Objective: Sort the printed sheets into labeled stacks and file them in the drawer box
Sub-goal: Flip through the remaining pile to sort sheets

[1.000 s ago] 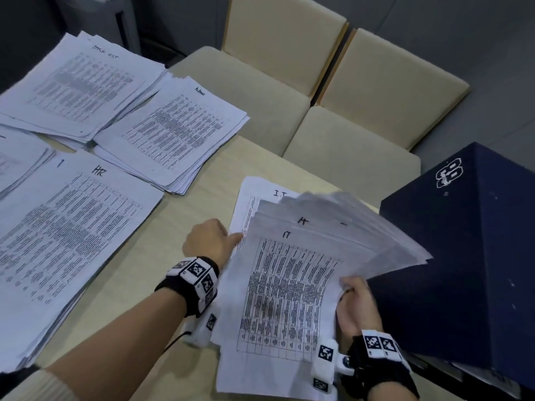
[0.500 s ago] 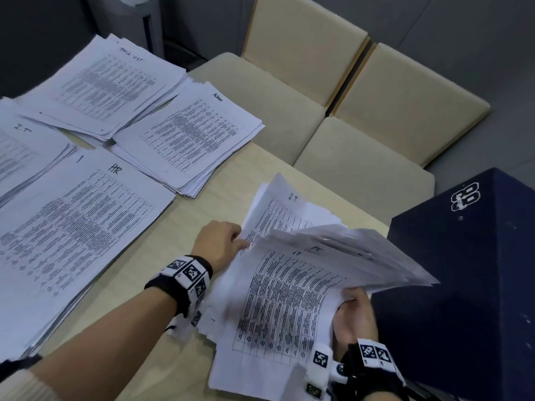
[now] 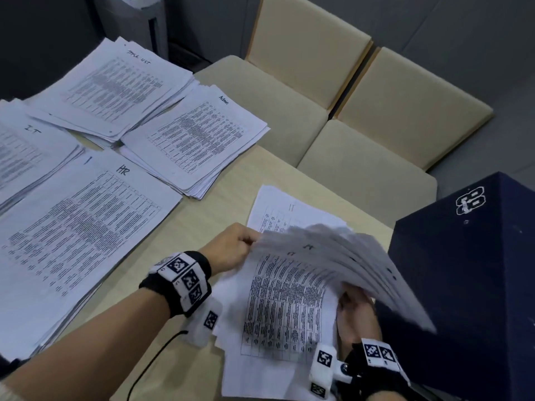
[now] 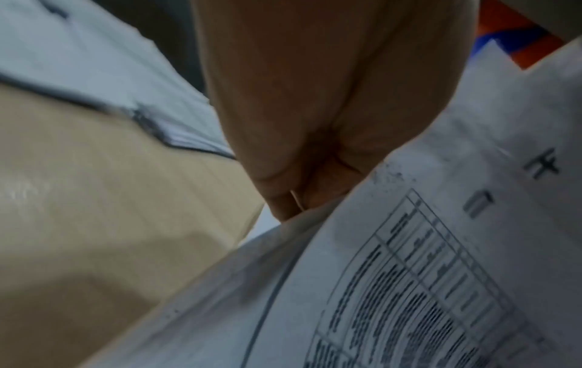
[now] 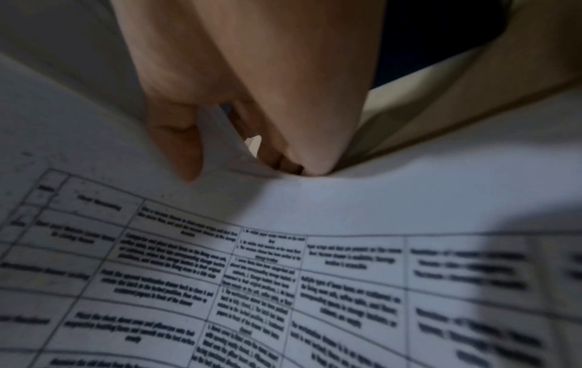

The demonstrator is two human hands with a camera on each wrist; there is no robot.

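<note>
While the right hand (image 3: pixel 354 315) grips the near right edge of a fanned bundle of printed sheets (image 3: pixel 333 256), thumb on top and fingers curled beneath the paper in the right wrist view, the left hand (image 3: pixel 231 250) pinches the bundle's left edge between thumb and fingers. The sheets are lifted and spread over a lower sheet (image 3: pixel 285 311) with a printed table, which lies on more loose paper at the near edge of the table (image 3: pixel 208 215). Just beyond the fan, a flat sheet marked IT (image 3: pixel 275 209) shows from underneath. Both wrists wear black bands with white marker tags — the left one (image 3: pixel 181 280) and the right one (image 3: pixel 376 360). To the right stands the dark blue drawer box (image 3: pixel 469 285), touching or just beside the fanned sheets; I cannot tell which. Farther left lies a broad stack labelled HR (image 3: pixel 75 227), and beyond it at the left edge a stack labelled IT (image 3: pixel 26 151). Farther still sit a stack marked Admin (image 3: pixel 197 137) and, overlapping it at the back, one headed Task List (image 3: pixel 115 88) — its writing is faint. Past the table's far edge stand two beige chairs (image 3: pixel 304 91) side by side.
</note>
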